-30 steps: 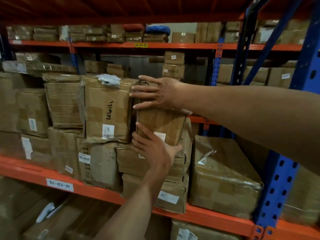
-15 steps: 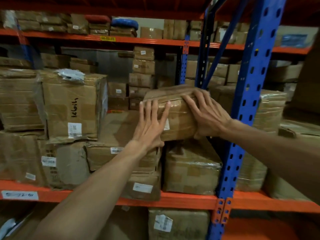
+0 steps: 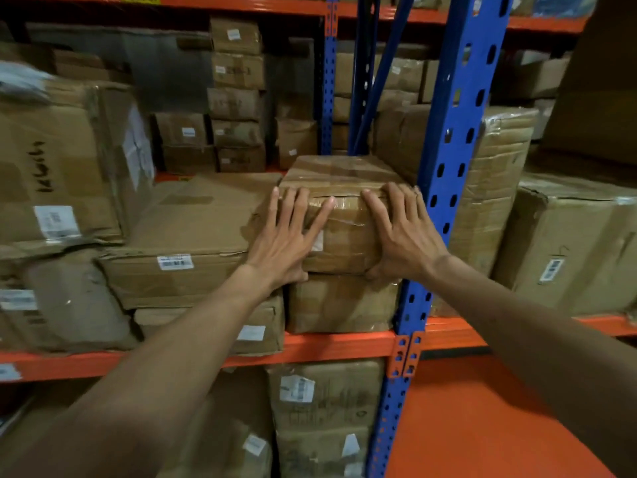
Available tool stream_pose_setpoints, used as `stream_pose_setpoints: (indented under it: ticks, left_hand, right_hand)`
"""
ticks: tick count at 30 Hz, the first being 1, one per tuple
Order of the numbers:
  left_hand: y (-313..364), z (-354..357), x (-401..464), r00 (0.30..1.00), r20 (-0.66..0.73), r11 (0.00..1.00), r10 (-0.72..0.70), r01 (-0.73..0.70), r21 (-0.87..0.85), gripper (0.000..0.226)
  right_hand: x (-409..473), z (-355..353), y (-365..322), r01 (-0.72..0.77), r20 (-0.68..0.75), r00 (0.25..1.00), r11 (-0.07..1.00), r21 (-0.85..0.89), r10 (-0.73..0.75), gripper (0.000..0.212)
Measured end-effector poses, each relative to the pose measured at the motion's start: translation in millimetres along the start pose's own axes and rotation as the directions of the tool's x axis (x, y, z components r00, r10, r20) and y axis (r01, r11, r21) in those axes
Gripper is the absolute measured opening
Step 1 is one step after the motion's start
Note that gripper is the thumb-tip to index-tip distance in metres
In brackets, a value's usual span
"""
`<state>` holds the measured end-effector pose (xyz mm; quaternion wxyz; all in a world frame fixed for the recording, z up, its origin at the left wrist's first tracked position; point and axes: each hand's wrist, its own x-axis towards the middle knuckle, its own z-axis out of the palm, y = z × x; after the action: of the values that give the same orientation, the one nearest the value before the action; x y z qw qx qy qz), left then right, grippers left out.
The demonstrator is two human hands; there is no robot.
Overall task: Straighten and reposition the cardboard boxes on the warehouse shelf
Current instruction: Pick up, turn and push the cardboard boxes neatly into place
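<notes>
The small taped box (image 3: 339,215) sits on a lower box (image 3: 341,303) just beside the blue upright (image 3: 458,160); the left hand (image 3: 287,244) and right hand (image 3: 403,238) lie flat and spread on its front, gripping nothing. Even pressure from both palms should push it in square without snagging the post. Two hands work one box; beside it, the flat carton (image 3: 193,232) tops a stack of two.

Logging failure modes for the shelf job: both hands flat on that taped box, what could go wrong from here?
1. The taped box sits on a narrower box; pushed unevenly, it may tip.
2. The right hand is beside the blue upright; a rightward shove could pinch it.
3. The left hand presses flat, no grip, so it may slip on tape.
</notes>
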<state>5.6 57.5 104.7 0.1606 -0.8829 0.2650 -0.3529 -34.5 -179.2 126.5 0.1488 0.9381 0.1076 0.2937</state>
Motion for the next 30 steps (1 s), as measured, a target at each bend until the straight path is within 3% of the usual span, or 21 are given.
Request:
stream_pose_setpoints:
  ticks: [18, 21, 23, 26, 30]
  left_hand:
    - [-2, -4, 2, 1.0, -0.009, 1.0, -0.008, 0.008, 0.006, 0.153]
    - [-9, 0, 1, 0.998, -0.046, 0.998, 0.034, -0.036, -0.044, 0.147]
    - [-22, -1, 0, 0.992, -0.105, 0.983, 0.063, -0.08, -0.163, 0.141]
    - [-50, -7, -7, 0.977, -0.203, 0.948, -0.072, 0.004, -0.318, 0.133]
    - [-109, -18, -33, 0.892, -0.24, 0.892, -0.383, 0.29, -0.346, 0.129]
  right_hand:
    - [2, -5, -3, -0.035, 0.078, 0.996, 0.999, -0.019, 0.037, 0.153]
    - [5, -14, 0, -0.015, 0.062, 0.998, 1.0, -0.017, 0.016, 0.139]
    - [13, -27, 2, 0.031, 0.027, 0.999, 1.0, 0.004, -0.031, 0.123]
    - [43, -50, -6, 0.086, -0.068, 0.994, 0.996, 0.017, -0.084, 0.111]
    - [103, -86, -49, 0.142, -0.204, 0.969, 0.99, 0.011, -0.136, 0.103]
